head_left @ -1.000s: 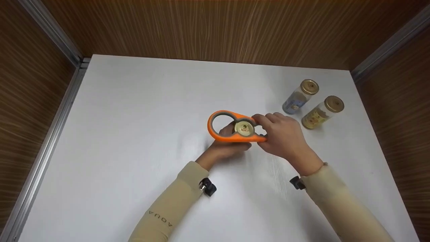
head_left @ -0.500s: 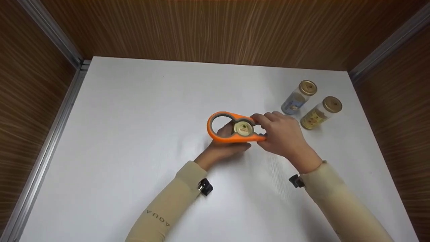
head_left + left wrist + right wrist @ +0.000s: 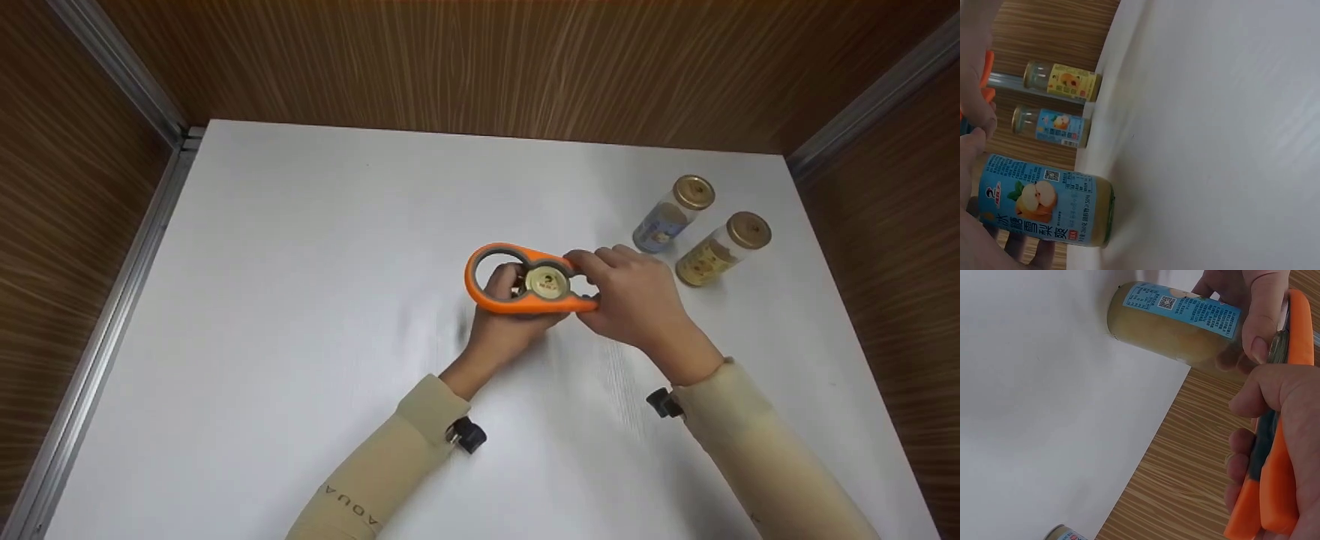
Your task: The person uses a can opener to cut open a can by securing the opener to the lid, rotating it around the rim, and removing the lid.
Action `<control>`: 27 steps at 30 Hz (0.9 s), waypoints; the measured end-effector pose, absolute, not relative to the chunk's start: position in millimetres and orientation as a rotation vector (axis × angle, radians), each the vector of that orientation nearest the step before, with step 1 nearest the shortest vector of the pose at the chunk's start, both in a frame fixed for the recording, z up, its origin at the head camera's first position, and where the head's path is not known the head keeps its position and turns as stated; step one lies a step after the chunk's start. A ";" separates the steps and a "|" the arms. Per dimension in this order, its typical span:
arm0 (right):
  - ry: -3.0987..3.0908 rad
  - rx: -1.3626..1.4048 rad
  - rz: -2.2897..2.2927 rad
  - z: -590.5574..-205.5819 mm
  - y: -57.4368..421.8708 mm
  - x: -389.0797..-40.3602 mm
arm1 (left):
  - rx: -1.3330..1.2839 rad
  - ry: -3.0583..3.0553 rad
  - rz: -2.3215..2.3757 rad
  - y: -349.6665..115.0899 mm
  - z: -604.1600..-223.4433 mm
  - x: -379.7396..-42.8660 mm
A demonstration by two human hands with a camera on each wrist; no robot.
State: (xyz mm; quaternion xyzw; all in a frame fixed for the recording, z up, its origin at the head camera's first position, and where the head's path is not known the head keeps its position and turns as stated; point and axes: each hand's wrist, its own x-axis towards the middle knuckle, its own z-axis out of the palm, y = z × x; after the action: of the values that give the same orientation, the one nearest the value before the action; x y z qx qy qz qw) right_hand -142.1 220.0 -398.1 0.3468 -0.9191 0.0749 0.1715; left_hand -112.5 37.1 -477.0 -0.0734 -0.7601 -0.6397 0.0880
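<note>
In the left wrist view, my left hand (image 3: 982,242) grips a glass fruit jar (image 3: 1044,202) with a blue label, fingers wrapped around its upper part. The jar is upright, its base at the table surface. From the head view only its gold lid (image 3: 547,282) shows. An orange and grey jar opener (image 3: 525,305) lies across the top with its smaller opening around that lid. My right hand (image 3: 634,300) holds both handles of the opener, fingers and thumb curled around them. The left thumb (image 3: 504,281) shows through the opener's larger ring, beside the lid.
Two more gold-lidded jars stand at the back right of the white table (image 3: 300,262): one with a blue label (image 3: 661,223), one with a yellow label (image 3: 706,260). Wood-grain panels (image 3: 480,67) enclose the back and sides.
My left hand has shifted on the jar, its thumb now raised and bent beside the lid within the ring. The right hand and opener stay nearly in place.
</note>
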 end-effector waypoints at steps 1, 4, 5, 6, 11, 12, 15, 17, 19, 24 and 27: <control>-2.611 0.984 0.211 -398.1 219.8 -142.0 | -0.211 -2.269 -1.927 36.1 -477.2 -112.5; -2.621 0.979 0.210 -398.0 219.2 -141.8 | -0.201 -2.286 -1.977 33.8 -477.4 -112.4; -2.626 0.978 0.208 -397.9 219.1 -141.7 | -0.198 -2.294 -1.982 33.2 -477.2 -112.5; -2.631 0.977 0.206 -397.9 219.0 -141.6 | -0.192 -2.305 -1.980 32.7 -477.1 -112.7; -2.646 0.978 0.206 -397.5 218.6 -140.7 | -0.174 -2.350 -1.992 29.6 -477.1 -113.8; -2.646 0.980 0.208 -397.4 218.6 -140.7 | -0.174 -2.356 -2.007 28.6 -477.4 -114.1; -2.647 0.987 0.219 -397.3 218.7 -141.1 | -0.202 -2.349 -2.103 24.5 -477.4 -116.3; -2.643 0.989 0.229 -397.1 219.0 -141.6 | -0.252 -2.334 -2.177 21.0 -476.5 -118.6; -2.638 0.987 0.240 -397.0 219.6 -141.9 | -0.319 -2.321 -2.252 17.1 -474.0 -120.8; -2.613 0.990 0.257 -397.1 220.3 -141.8 | -0.463 -2.314 -2.397 8.8 -459.2 -119.6; -2.588 1.001 0.261 -397.2 220.6 -142.0 | -0.524 -2.284 -2.441 7.9 -451.0 -116.7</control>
State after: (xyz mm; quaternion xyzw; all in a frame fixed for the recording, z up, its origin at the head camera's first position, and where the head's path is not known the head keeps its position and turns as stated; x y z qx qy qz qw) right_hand -142.0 220.6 -397.2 0.3534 -0.9140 0.0923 0.1765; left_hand -116.7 7.9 -451.0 -0.1538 -0.6701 -0.7160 -0.1208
